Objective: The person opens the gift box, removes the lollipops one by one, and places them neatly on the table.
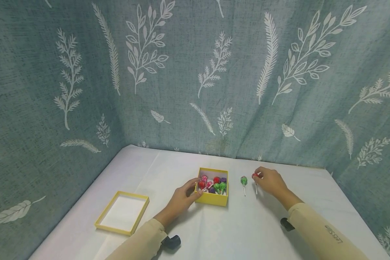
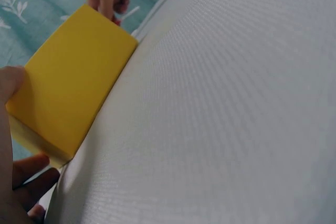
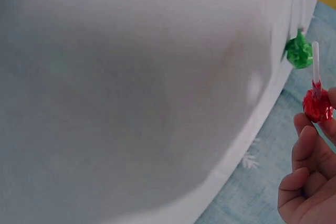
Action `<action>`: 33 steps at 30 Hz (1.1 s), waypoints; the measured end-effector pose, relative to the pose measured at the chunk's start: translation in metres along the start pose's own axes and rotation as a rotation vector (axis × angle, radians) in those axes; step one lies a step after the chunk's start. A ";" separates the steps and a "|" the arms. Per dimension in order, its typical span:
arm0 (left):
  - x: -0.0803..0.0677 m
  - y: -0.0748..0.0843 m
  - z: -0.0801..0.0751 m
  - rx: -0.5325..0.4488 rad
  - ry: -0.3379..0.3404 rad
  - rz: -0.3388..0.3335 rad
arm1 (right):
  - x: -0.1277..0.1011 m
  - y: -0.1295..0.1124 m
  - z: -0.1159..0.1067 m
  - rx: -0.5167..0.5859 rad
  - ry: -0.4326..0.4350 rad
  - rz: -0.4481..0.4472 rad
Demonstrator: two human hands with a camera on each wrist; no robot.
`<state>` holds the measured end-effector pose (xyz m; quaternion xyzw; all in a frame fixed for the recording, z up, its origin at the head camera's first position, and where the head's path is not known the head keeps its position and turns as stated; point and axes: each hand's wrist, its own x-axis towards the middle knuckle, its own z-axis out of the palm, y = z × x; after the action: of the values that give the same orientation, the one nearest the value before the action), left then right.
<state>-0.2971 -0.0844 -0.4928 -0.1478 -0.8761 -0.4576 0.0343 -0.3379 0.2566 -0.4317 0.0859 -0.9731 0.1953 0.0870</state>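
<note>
A yellow box (image 1: 212,199) stands on the white table, holding several wrapped lollipops (image 1: 217,180) in red, pink, green and purple. My left hand (image 1: 182,196) holds the box at its left side; in the left wrist view the thumb lies on one yellow face and the fingers are at the corner. Right of the box, my right hand (image 1: 270,180) pinches a red lollipop (image 3: 317,107) by its wrapped head, with the white stick pointing away from the fingers. A green lollipop (image 1: 244,180) lies between the box and that hand.
To the left on the table lies a yellow-rimmed lid (image 1: 121,213), its white inside facing up. A blue-green curtain (image 1: 195,90) with white leaf patterns rises behind the table and along both sides.
</note>
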 end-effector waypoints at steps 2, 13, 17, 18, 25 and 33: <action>0.000 0.000 0.000 -0.009 -0.002 0.003 | 0.000 0.002 0.001 0.004 -0.013 0.015; 0.000 0.000 0.000 -0.023 -0.005 0.014 | 0.002 0.011 0.010 0.023 -0.020 0.044; -0.001 0.001 0.001 -0.022 -0.012 0.017 | 0.004 0.012 0.012 0.013 -0.034 0.055; -0.001 0.001 0.001 -0.021 -0.014 0.017 | 0.004 0.012 0.012 0.012 -0.036 0.056; 0.002 0.001 0.001 -0.012 -0.015 0.012 | 0.007 0.012 0.011 -0.005 -0.050 0.058; 0.003 0.000 0.002 -0.025 0.000 0.020 | 0.009 0.017 0.014 -0.031 -0.065 0.067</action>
<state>-0.2995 -0.0823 -0.4938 -0.1569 -0.8688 -0.4682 0.0373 -0.3515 0.2650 -0.4488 0.0581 -0.9806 0.1803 0.0498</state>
